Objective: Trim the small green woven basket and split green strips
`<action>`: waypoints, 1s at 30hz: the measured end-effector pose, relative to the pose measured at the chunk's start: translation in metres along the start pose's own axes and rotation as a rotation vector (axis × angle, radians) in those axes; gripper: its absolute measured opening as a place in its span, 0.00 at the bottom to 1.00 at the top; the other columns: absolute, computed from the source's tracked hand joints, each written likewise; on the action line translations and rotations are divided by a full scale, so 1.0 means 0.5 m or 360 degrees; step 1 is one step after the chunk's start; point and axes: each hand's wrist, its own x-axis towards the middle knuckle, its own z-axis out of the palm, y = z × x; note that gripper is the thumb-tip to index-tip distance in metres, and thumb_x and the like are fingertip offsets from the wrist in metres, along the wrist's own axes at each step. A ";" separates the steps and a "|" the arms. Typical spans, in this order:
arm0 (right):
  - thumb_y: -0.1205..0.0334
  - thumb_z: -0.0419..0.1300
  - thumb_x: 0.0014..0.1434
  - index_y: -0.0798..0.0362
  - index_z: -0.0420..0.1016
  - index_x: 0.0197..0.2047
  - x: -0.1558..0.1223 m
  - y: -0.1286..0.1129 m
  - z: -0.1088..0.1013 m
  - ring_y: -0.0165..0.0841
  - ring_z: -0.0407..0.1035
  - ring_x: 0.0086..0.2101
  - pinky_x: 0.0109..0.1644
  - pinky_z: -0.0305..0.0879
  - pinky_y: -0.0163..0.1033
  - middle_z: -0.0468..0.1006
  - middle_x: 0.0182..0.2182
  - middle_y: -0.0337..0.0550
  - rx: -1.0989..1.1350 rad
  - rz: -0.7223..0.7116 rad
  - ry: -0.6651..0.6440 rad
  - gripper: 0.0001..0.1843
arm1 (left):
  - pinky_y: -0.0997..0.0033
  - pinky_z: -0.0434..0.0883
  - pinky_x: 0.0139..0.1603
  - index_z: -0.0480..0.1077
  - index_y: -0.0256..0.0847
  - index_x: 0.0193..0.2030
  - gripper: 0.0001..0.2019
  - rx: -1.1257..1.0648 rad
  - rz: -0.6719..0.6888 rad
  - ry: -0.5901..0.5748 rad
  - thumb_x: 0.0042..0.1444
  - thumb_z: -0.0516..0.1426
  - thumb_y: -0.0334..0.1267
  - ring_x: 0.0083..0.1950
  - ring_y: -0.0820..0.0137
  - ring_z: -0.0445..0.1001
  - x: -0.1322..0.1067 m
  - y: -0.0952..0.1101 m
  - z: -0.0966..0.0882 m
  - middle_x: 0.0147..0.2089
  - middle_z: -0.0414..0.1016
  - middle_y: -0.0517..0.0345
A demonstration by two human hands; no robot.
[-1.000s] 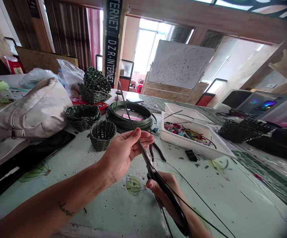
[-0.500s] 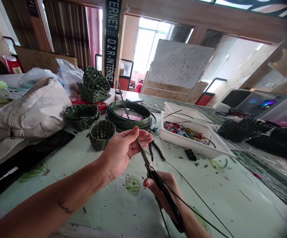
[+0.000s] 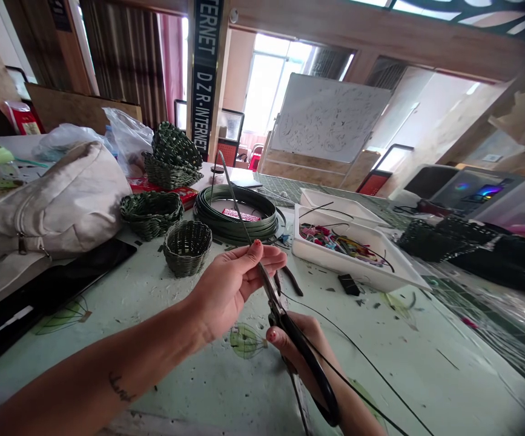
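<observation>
On my head feed, the left hand (image 3: pixel 232 284) pinches a thin strip (image 3: pixel 234 200) upright between thumb and fingers. The right hand (image 3: pixel 314 342) is closed around black-handled scissors (image 3: pixel 305 357), whose blades sit on the strip just below that pinch, with no cut showing as finished. Woven baskets (image 3: pixel 187 247), apparently complete, stand on the desk (image 3: pixel 380 357) left of the hands. Beyond them lies a large coil of green strip (image 3: pixel 237 212), so material remains. Pliers (image 3: pixel 289 281) lie just past the left hand, near a white tray (image 3: pixel 348 260).
</observation>
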 end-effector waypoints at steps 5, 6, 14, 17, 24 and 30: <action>0.28 0.58 0.46 0.52 0.56 0.20 -0.006 -0.013 0.001 0.24 0.49 0.16 0.19 0.41 0.33 0.52 0.14 0.31 -0.0012 0.0052 0.0018 0.33 | 0.61 0.67 0.58 0.75 0.28 0.40 0.13 0.0076 -0.0033 -0.0044 0.61 0.56 0.39 0.51 0.62 0.76 0.000 0.021 -0.001 0.45 0.79 0.41; 0.28 0.58 0.46 0.52 0.56 0.20 -0.006 -0.015 0.001 0.24 0.49 0.16 0.19 0.41 0.33 0.52 0.14 0.31 -0.0024 0.0066 0.0020 0.33 | 0.60 0.67 0.58 0.75 0.28 0.40 0.13 0.0115 -0.0017 -0.0043 0.61 0.55 0.39 0.51 0.61 0.75 0.003 0.029 -0.004 0.46 0.78 0.40; 0.29 0.61 0.44 0.51 0.53 0.19 0.004 0.003 0.001 0.25 0.50 0.17 0.20 0.38 0.33 0.50 0.14 0.31 -0.0207 0.0031 -0.0030 0.34 | 0.55 0.68 0.56 0.74 0.30 0.39 0.12 0.0117 0.0170 -0.0059 0.64 0.51 0.34 0.48 0.64 0.76 0.034 0.091 -0.041 0.45 0.79 0.44; 0.28 0.59 0.45 0.51 0.53 0.19 0.001 -0.001 0.000 0.25 0.49 0.17 0.20 0.39 0.33 0.50 0.15 0.32 -0.0154 0.0017 -0.0053 0.35 | 0.50 0.68 0.55 0.74 0.32 0.38 0.13 0.0059 0.0098 -0.0046 0.64 0.50 0.35 0.47 0.63 0.77 0.033 0.089 -0.038 0.43 0.80 0.46; 0.28 0.59 0.47 0.53 0.57 0.22 -0.004 -0.012 -0.011 0.25 0.46 0.20 0.21 0.41 0.32 0.50 0.18 0.32 -0.0055 -0.0027 -0.0170 0.33 | 0.50 0.70 0.53 0.75 0.35 0.36 0.12 0.0032 0.0066 -0.0087 0.64 0.51 0.36 0.50 0.62 0.76 0.017 0.076 -0.024 0.43 0.79 0.48; 0.29 0.57 0.49 0.53 0.58 0.22 -0.008 -0.009 -0.011 0.26 0.47 0.21 0.22 0.43 0.32 0.50 0.19 0.33 -0.0098 -0.0079 -0.0142 0.33 | 0.53 0.72 0.50 0.75 0.35 0.38 0.12 0.0019 0.0071 -0.0146 0.64 0.51 0.37 0.50 0.61 0.76 0.015 0.070 -0.023 0.44 0.79 0.48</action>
